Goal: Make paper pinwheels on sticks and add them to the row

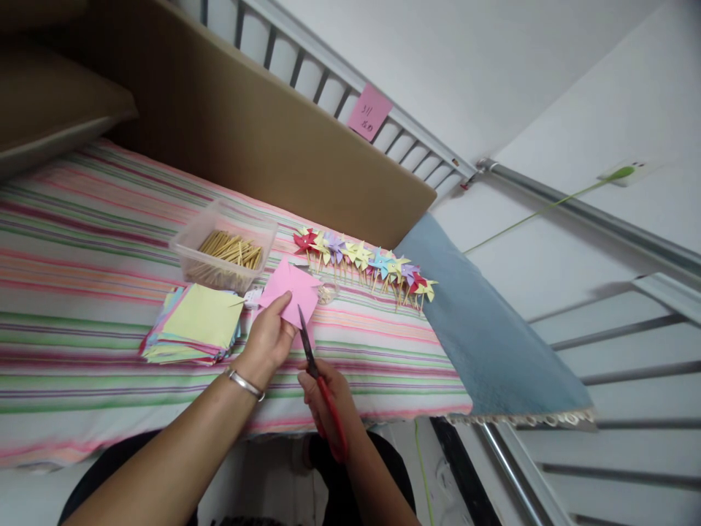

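My left hand (272,334), with a silver bracelet at its wrist, pinches a pink paper square (290,286) by its near edge. Slits run in from some of the paper's corners. A pair of scissors (309,356) with red handles is in my right hand (330,394), its dark blade tips at the paper's near corner. More pink paper (304,340) shows beneath, partly behind the blades. Left of my hands lies a stack of coloured paper squares (200,321), yellow on top. Beyond the pink square stands a row of small paper pinwheels (358,255) on sticks.
A clear plastic box (186,257) of thin wooden sticks (233,250) sits behind the paper stack. The striped cloth (82,292) covers the surface. A brown board (263,124) closes the back. A pink note (370,112) hangs on the white railing. Blue fabric (493,343) lies right.
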`<state>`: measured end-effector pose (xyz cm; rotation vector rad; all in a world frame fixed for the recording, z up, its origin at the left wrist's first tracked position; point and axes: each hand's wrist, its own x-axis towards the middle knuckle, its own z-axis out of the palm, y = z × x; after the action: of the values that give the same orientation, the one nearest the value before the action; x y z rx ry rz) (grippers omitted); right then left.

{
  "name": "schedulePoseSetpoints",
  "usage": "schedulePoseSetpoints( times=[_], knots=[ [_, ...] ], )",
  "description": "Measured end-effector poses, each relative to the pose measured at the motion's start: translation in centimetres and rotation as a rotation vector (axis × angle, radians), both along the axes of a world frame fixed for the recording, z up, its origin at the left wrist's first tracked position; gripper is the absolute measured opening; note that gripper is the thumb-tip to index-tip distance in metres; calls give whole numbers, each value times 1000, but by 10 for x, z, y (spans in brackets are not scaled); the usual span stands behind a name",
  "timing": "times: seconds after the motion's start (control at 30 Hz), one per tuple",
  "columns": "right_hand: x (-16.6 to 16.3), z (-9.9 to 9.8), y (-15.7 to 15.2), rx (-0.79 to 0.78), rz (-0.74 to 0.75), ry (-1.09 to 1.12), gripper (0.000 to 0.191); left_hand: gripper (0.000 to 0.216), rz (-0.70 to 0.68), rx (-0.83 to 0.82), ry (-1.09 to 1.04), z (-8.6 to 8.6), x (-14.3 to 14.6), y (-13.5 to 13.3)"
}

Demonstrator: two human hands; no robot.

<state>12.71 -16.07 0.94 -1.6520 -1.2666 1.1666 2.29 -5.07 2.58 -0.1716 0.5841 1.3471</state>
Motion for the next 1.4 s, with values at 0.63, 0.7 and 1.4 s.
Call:
schedulePoseSetpoints(
  times=[0.63,0.7,1.4],
  knots=[
    [-1,-1,5,37,-10,-75,21,16,-6,42,-22,-3,1,0],
    [-1,0,6,43,1,-105,22,16,1,46,-19,-2,2,-1],
    [3,-4,7,69,53,-125,20,19,-4,56,-4,-4,3,0]
  ],
)
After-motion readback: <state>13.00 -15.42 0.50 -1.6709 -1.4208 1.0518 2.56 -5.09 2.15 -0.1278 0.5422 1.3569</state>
